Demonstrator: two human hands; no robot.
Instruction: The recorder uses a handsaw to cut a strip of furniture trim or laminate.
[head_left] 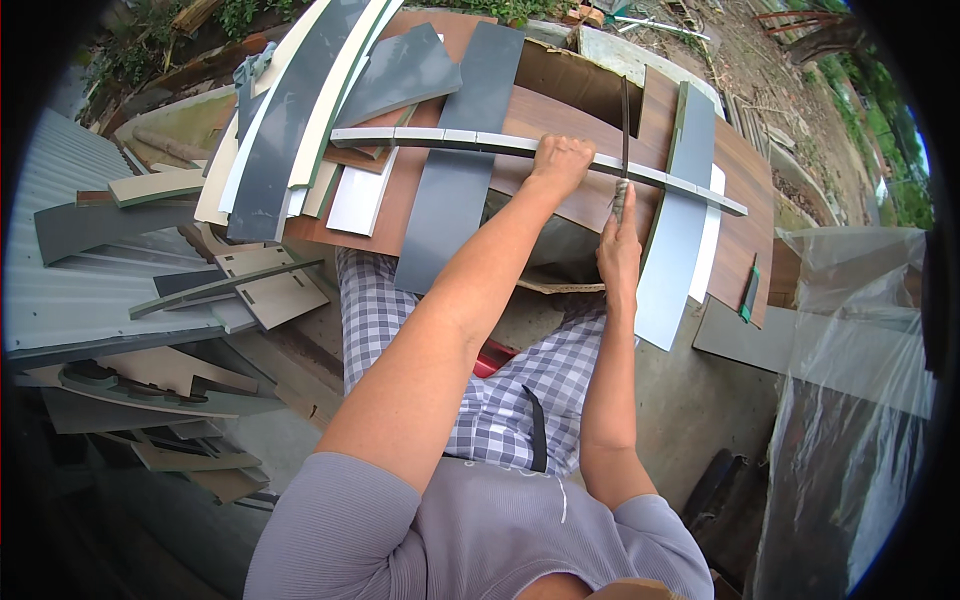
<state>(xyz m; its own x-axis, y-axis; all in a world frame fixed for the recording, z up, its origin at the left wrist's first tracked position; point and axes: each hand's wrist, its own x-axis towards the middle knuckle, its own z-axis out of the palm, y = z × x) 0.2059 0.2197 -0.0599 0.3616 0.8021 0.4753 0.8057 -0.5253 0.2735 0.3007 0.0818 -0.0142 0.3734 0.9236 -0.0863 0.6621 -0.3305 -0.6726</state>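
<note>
My left hand point(560, 162) is closed over a long, narrow grey-white strip point(430, 137) that lies crosswise over a pile of boards. Just to the right, my right hand point(619, 255) grips the wrapped handle of a thin dark blade point(625, 115). The blade stands upright and crosses the strip close to my left hand. Under the strip lie a brown laminate board point(745, 180), a dark grey plank point(455, 190) and a pale grey plank point(675, 250). My checked trousers point(385, 310) show below the boards.
More grey and white planks point(290, 110) fan out at the upper left. A corrugated metal sheet point(60, 270) and curved offcuts point(150, 385) lie at the left. Clear plastic sheeting point(860, 330) hangs at the right. A small green-handled tool point(750, 295) leans on the brown board's right edge.
</note>
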